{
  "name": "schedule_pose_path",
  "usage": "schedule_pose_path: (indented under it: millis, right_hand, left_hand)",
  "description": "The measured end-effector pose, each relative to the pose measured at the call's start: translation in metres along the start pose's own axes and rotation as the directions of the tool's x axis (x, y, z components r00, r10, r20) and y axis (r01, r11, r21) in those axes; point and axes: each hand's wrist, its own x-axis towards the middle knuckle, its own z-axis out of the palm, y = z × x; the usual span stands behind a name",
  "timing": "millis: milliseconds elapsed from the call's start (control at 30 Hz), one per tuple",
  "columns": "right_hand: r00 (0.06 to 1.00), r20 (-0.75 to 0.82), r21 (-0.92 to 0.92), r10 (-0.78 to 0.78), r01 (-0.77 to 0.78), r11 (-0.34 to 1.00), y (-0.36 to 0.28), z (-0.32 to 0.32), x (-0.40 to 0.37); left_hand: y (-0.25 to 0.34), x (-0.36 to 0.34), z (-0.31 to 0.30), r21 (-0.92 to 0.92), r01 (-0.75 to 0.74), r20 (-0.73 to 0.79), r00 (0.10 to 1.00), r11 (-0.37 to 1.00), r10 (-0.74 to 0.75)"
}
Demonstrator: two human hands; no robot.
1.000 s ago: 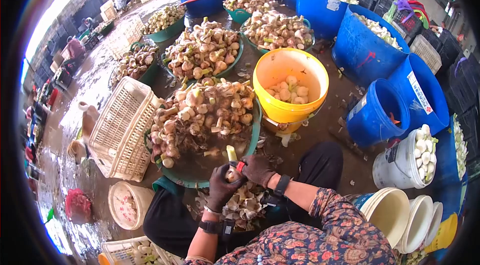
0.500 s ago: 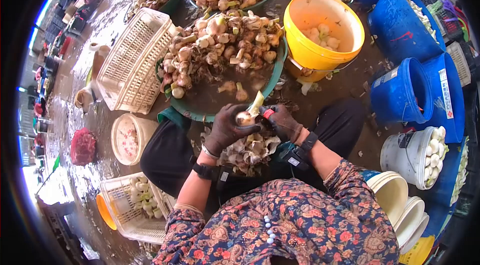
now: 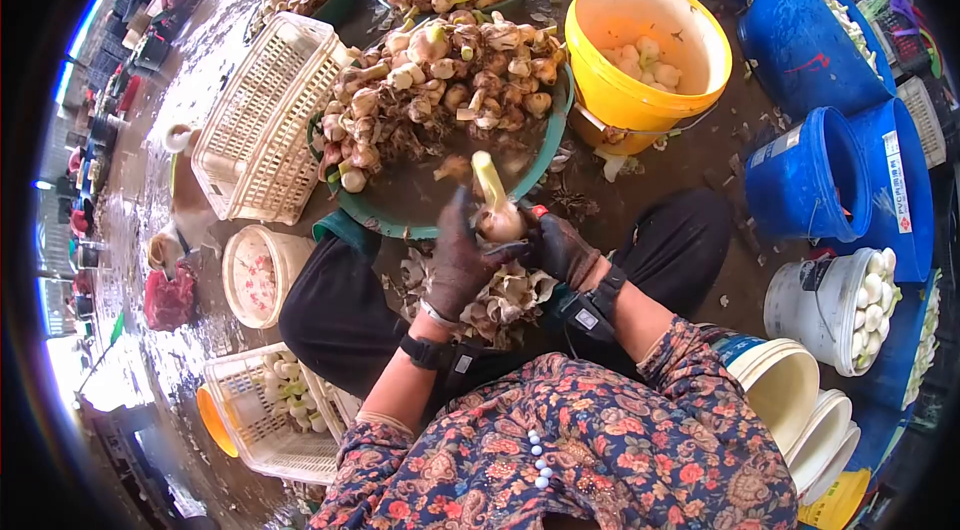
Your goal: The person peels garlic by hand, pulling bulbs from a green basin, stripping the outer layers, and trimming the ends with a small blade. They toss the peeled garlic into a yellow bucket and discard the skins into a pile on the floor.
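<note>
A garlic bulb point(image 3: 502, 223) with a thick pale-green stem stands upright between my gloved hands, above my lap. My left hand point(image 3: 462, 260) cups it from the left, thumb beneath it and fingers smeared by motion. At the bulb's right side, my right hand point(image 3: 562, 248) is closed; something small and red shows at its fingertips, too little to name. Just beyond the hands, a green basin point(image 3: 556, 145) holds a heap of unpeeled garlic point(image 3: 440, 80). Under the hands lies a pile of dry garlic skins point(image 3: 505, 302).
A yellow bucket point(image 3: 650, 115) with peeled bulbs inside stands beyond the basin at right. White crates point(image 3: 265, 120) and a white tub point(image 3: 262, 275) stand left. Blue buckets point(image 3: 800, 175) and a white bucket point(image 3: 815, 315) of peeled garlic line the right. An animal point(image 3: 185, 220) is on the left floor.
The bulb's stem now points up and slightly left instead of up and right. My left hand has opened out from around the bulb and shifted lower; my right hand stays close beside it.
</note>
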Motion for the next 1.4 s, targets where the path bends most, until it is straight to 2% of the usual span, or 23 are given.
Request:
schedule_pose_path:
  millis: [67, 133, 200, 233, 267, 333, 433, 500, 533, 600, 667, 733, 767, 800, 867, 933, 1000, 1033, 1067, 1100, 1133, 1200, 1400]
  right_hand:
    - [0.996, 0.031, -0.226, -0.081, 0.086, 0.970, -0.014, 0.008, -0.011]
    - [0.817, 0.430, -0.793, -0.383, 0.545, 0.272, -0.015, -0.004, -0.003]
    - [0.781, 0.400, -0.722, -0.480, 0.591, 0.359, -0.007, -0.002, 0.010]
    - [0.952, 0.121, -0.370, -0.281, 0.306, 0.877, -0.014, 0.011, 0.005]
    - [0.997, 0.006, 0.186, 0.080, -0.080, 0.979, -0.022, 0.024, 0.001]
    - [0.997, 0.063, -0.112, -0.051, 0.058, 0.992, -0.024, 0.037, 0.003]
    - [0.974, -0.216, -0.227, -0.062, 0.012, 0.974, -0.029, 0.033, 0.009]
    - [0.846, -0.124, -0.469, -0.518, 0.410, 0.782, -0.023, 0.027, 0.017]
    - [0.848, -0.119, -0.468, -0.516, 0.411, 0.783, -0.022, 0.032, 0.014]
    - [0.984, -0.162, -0.342, -0.077, 0.017, 0.939, -0.026, 0.044, 0.000]
    - [0.999, 0.014, -0.238, 0.052, -0.047, 0.970, -0.041, 0.035, -0.005]
    - [0.974, 0.030, 0.045, 0.223, -0.224, 0.974, -0.042, 0.030, -0.004]
    - [0.951, 0.055, 0.187, 0.304, -0.309, 0.932, -0.041, 0.028, -0.005]
    - [0.950, 0.057, 0.186, 0.308, -0.313, 0.931, -0.039, 0.028, -0.006]
    - [0.962, 0.267, -0.256, -0.061, 0.132, 0.958, -0.037, 0.026, -0.008]
    - [0.951, 0.307, -0.266, 0.025, 0.061, 0.962, -0.022, -0.003, 0.006]
    - [0.898, 0.392, -0.369, -0.199, 0.351, 0.861, -0.017, -0.004, 0.005]
    - [0.898, 0.394, -0.369, -0.197, 0.351, 0.861, -0.018, -0.009, 0.011]
    - [0.867, 0.497, -0.026, 0.045, -0.037, 0.999, -0.016, -0.017, 0.017]
    - [0.727, 0.655, 0.256, 0.203, -0.468, 0.846, -0.013, -0.025, 0.022]
    - [0.726, 0.657, 0.256, 0.205, -0.470, 0.845, -0.011, -0.020, 0.020]
    - [0.977, 0.198, -0.216, 0.083, -0.040, 0.976, -0.004, -0.009, 0.015]
    - [0.976, 0.214, -0.262, -0.031, 0.088, 0.961, -0.025, 0.019, -0.003]
  left_hand:
    - [-0.007, 0.009, -0.011, 0.135, -0.134, -0.038, 0.989, 0.982, 0.140]
    - [-0.021, 0.008, -0.009, -0.186, 0.032, 0.230, 0.973, 0.982, 0.011]
    - [-0.028, 0.001, 0.003, -0.176, 0.141, 0.257, 0.962, 0.974, -0.093]
    - [-0.048, -0.008, 0.019, -0.214, 0.166, 0.220, 0.968, 0.963, -0.118]
    - [-0.042, -0.012, 0.025, -0.214, 0.166, 0.222, 0.968, 0.963, -0.118]
    - [-0.026, -0.020, 0.032, -0.705, 0.620, 0.473, 0.772, 0.344, -0.424]
    - [-0.018, -0.012, 0.024, -0.677, 0.519, 0.295, 0.841, 0.521, -0.454]
    - [-0.030, -0.008, 0.020, -0.313, 0.261, -0.032, 0.958, 0.913, -0.285]
    - [-0.025, -0.007, 0.015, -0.311, 0.261, -0.038, 0.957, 0.914, -0.287]
    - [-0.003, 0.000, 0.001, -0.165, 0.111, 0.094, 0.991, 0.980, -0.097]
    - [0.004, 0.005, -0.013, -0.253, 0.214, 0.187, 0.968, 0.943, -0.170]
    - [0.011, 0.018, -0.030, 0.415, -0.256, 0.000, 0.960, 0.873, 0.281]
    - [0.003, 0.020, -0.025, 0.383, -0.300, 0.008, 0.947, 0.874, 0.321]
    - [-0.007, 0.014, -0.019, 0.385, -0.295, 0.006, 0.948, 0.874, 0.318]
    - [-0.016, 0.007, -0.013, 0.255, -0.215, 0.234, 0.960, 0.943, 0.156]
    - [-0.011, 0.004, -0.012, 0.255, -0.204, 0.220, 0.964, 0.945, 0.149]
    - [-0.009, 0.004, -0.011, 0.192, -0.190, 0.199, 0.968, 0.963, 0.152]
    - [-0.011, 0.005, -0.009, 0.194, -0.189, 0.197, 0.969, 0.963, 0.151]
    - [-0.013, 0.004, -0.007, 0.170, -0.161, 0.180, 0.975, 0.972, 0.130]
    - [-0.016, 0.002, -0.005, 0.145, -0.133, 0.164, 0.980, 0.980, 0.108]
    - [-0.016, 0.003, -0.003, 0.148, -0.130, 0.164, 0.981, 0.980, 0.106]
    - [-0.015, 0.004, -0.001, 0.102, 0.011, 0.110, 0.994, 0.995, -0.022]
    - [-0.025, 0.014, -0.009, -0.144, 0.340, 0.276, 0.916, 0.929, -0.292]
